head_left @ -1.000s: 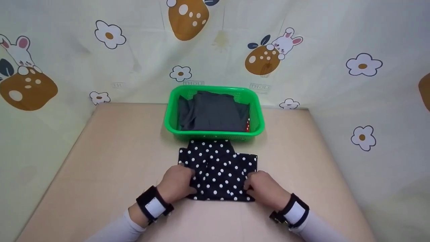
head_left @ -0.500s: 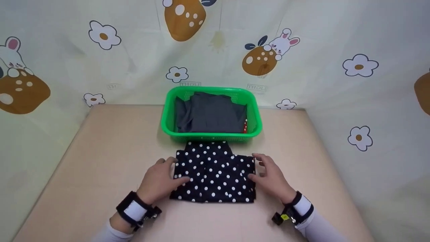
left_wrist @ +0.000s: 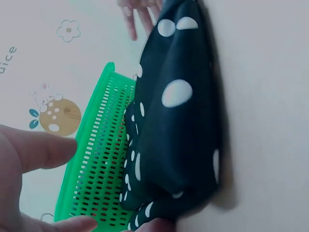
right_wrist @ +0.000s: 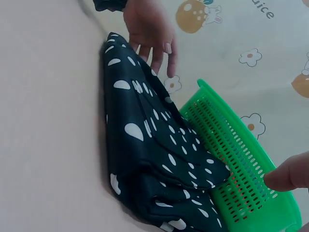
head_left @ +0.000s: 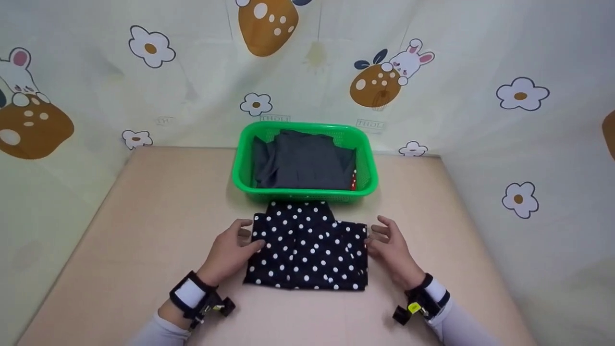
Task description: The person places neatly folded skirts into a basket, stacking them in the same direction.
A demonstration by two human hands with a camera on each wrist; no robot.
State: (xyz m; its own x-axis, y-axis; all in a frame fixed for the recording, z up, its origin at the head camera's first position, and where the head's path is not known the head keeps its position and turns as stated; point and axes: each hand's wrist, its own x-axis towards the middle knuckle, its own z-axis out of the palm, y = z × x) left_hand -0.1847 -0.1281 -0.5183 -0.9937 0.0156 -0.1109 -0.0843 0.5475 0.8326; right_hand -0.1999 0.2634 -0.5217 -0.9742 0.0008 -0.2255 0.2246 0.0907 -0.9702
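A folded black garment with white polka dots lies flat on the table, with a narrower part at its far side reaching toward the basket. My left hand is at its left edge, fingers loosely bent and the thumb over the fabric. At the right edge is my right hand, fingers apart and the thumb close to the cloth. Neither hand grips it. In the left wrist view the folded layers of the garment show from the side; the right wrist view shows the garment's stacked folds at the other end.
Just beyond the garment stands a green plastic basket. It holds folded dark grey fabric and a bit of red dotted cloth. A printed curtain surrounds the beige table at the back and sides.
Both hands were on top of the garment, fingers bent against it; they have drawn outward to its side edges and loosened. The garment's left side lies spread slightly wider.
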